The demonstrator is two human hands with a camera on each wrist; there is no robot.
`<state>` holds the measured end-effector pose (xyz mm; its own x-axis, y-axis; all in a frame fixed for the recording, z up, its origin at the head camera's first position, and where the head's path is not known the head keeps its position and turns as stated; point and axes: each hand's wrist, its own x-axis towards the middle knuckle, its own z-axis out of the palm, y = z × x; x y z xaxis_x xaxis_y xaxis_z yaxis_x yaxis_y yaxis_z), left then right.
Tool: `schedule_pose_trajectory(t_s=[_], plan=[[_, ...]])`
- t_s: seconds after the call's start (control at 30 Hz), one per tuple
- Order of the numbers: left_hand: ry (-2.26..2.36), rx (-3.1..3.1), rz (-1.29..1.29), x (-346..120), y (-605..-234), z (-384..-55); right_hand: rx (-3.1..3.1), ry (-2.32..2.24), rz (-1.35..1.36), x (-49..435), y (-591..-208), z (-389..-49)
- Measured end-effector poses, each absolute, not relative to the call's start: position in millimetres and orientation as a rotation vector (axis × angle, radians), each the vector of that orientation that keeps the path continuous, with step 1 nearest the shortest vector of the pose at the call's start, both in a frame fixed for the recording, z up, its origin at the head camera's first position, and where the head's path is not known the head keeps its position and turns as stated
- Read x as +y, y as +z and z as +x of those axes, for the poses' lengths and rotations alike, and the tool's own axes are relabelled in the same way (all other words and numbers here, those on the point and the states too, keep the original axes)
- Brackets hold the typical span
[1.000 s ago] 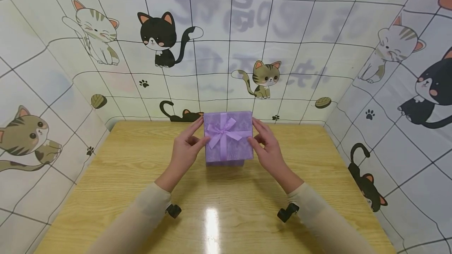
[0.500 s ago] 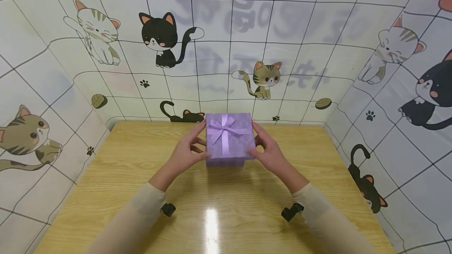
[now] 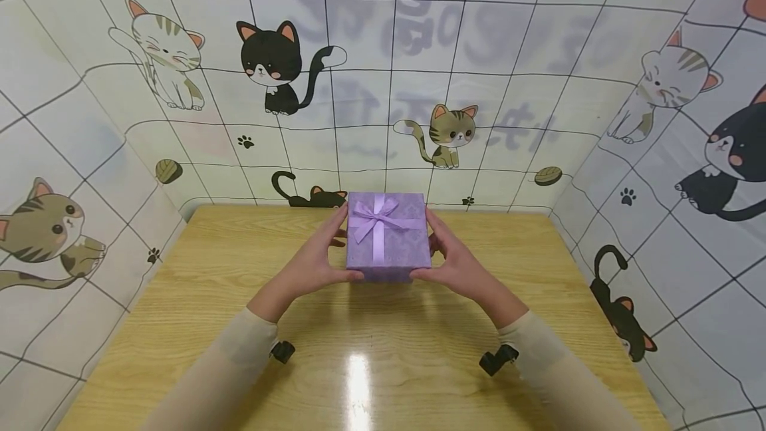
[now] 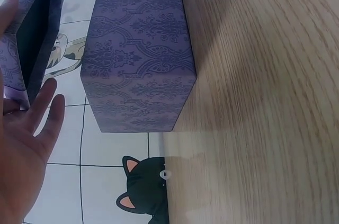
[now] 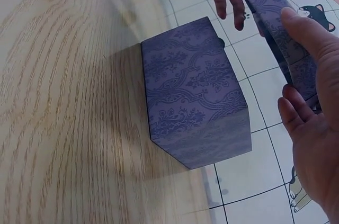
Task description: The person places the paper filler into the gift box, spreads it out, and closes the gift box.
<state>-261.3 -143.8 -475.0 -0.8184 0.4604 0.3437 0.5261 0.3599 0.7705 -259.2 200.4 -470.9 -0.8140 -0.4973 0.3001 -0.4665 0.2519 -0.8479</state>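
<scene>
A purple patterned gift box lid [image 3: 397,241] with a lilac ribbon bow is held between both hands. My left hand [image 3: 314,261] grips its left side, thumb at the near corner and fingers along the far edge. On the opposite side, my right hand [image 3: 457,261] grips it the same way. Under the lid stands the matching purple box base [image 4: 137,49], upright on the table. Both wrist views show a gap between lid [image 5: 275,20] and base, the lid's dark hollow underside tilted into sight. The base's open top is hidden.
The pale wooden table [image 3: 371,344] reaches back to a white gridded cloth [image 3: 365,98] printed with cartoon cats, which also lines both sides. A small black device [image 3: 282,351] is worn at the left wrist, and another [image 3: 499,359] at the right.
The lid has shifted slightly and come square over the base in the head view. Both thumbs have slid down towards its near corners, and the wrists have spread a little apart.
</scene>
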Motion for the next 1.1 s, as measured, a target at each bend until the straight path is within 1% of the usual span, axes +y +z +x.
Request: schedule_pose_trajectory(t_s=[0.33, 0.6, 0.8, 1.1], plan=[[-1.382, -2.56, -0.9, -147, -475, -268, 2.617, -1.552, -0.912, 197, -465, -263], [-1.261, -2.731, -0.753, -149, -482, -281, 2.625, -1.531, -0.836, 195, -476, -283], [-1.263, -2.765, -0.733, -150, -493, -294, 2.611, -1.494, -0.779, 196, -486, -297], [-1.297, -2.782, -0.741, -150, -506, -303, 2.617, -1.43, -0.73, 195, -500, -303]])
